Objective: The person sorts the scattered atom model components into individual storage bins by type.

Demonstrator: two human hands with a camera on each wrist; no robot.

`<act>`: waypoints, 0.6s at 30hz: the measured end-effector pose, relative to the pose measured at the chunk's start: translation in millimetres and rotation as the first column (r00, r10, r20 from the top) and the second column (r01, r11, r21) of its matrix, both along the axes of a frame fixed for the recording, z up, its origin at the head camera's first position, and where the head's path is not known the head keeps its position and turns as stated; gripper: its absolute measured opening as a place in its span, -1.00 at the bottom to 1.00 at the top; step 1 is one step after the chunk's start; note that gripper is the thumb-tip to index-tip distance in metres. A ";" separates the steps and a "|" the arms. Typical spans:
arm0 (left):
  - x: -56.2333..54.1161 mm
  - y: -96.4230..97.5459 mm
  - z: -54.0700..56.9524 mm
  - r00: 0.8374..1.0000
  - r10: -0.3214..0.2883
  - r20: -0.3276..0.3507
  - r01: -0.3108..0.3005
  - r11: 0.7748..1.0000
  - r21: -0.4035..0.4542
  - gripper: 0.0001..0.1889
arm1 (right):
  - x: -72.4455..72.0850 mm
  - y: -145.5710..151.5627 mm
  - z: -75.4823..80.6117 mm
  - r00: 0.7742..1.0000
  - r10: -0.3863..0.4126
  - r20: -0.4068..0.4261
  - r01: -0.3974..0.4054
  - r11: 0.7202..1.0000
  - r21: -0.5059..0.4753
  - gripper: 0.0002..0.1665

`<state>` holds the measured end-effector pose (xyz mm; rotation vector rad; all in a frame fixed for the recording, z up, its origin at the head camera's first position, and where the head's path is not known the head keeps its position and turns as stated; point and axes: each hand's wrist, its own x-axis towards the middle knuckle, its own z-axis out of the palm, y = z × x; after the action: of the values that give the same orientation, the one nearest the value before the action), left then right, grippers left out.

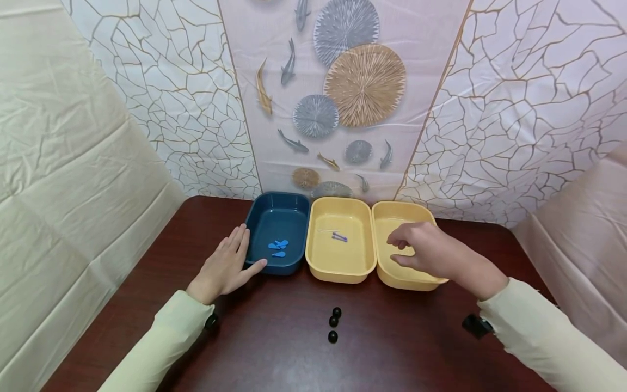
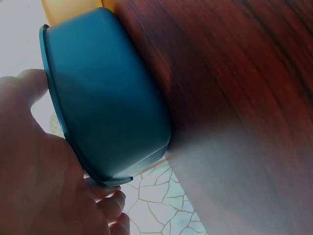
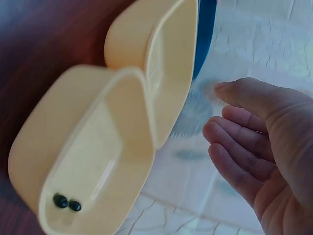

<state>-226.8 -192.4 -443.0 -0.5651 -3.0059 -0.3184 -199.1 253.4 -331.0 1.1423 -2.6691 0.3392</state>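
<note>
My left hand (image 1: 220,270) rests along the left rim of a dark blue bin (image 1: 279,220), fingers straight and thumb at the front corner. Several small blue pieces (image 1: 278,254) lie in this bin. Over the right-hand yellow bin (image 1: 403,279) hovers my right hand (image 1: 433,251), its fingers loosely bent with nothing between them. In the right wrist view, two shiny black balls (image 3: 60,200) sit at one end of that bin; the head view hides them behind the hand. Three more black balls (image 1: 333,322) lie on the table in front of the bins.
Between the blue bin and the right-hand one stands another yellow bin (image 1: 340,269), holding small purple pieces (image 1: 339,237) and a thin pale stick (image 1: 327,230). All three bins stand side by side on a dark wooden table (image 1: 274,337). Patterned cloth (image 1: 196,98) hangs behind them.
</note>
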 end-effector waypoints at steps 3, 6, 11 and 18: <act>-0.1 -0.2 -0.5 1.000 -0.001 -0.003 0.001 1.000 0.001 -0.02 | 8.5 -11.2 0.2 1.000 0.026 0.018 -0.026 0.999 0.019 -0.77; -0.1 -0.3 -0.6 1.000 -0.003 -0.003 0.003 1.000 0.000 -0.01 | 14.8 -21.2 -1.5 0.998 0.044 0.050 -0.045 0.998 0.035 -0.76; 0.2 -0.6 -1.6 1.000 -0.004 0.005 0.004 1.000 0.002 0.00 | 21.3 -36.0 -11.6 0.990 0.108 0.088 -0.111 0.993 0.029 -0.79; 0.2 -1.2 -1.8 1.000 -0.001 0.010 0.001 1.000 0.008 0.01 | 27.4 -54.2 -36.7 0.975 0.156 0.158 -0.165 0.985 0.043 -0.81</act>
<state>-226.6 -193.5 -444.8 -0.5663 -3.0131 -0.3342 -171.7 199.1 -367.7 1.4077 -2.7397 0.3983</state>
